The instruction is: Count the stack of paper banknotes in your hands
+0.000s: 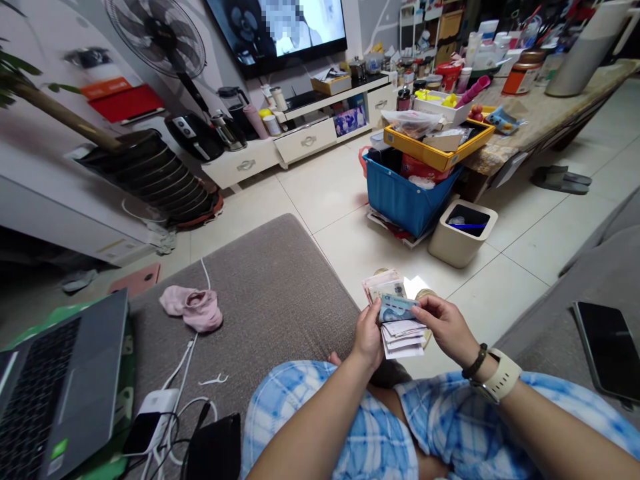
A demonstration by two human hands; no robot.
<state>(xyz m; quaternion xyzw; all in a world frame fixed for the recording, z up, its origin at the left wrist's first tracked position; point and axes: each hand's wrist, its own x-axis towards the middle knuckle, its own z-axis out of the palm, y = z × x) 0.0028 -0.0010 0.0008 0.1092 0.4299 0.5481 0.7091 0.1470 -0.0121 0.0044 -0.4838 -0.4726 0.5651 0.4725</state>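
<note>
1. The person sits with both hands raised above the knees, over the pale floor tiles (350, 200).
2. The left hand (369, 337) is closed around a fanned stack of banknotes (395, 313), thumb on top.
3. The right hand (445, 323) pinches the stack's right edge between thumb and fingers.
4. The notes look thin, light and floppy, and probably slide over one another easily; a firm pinch near the edges should keep them together.
5. A phone (607, 350) lies well apart on the grey cushion to the right.
</note>
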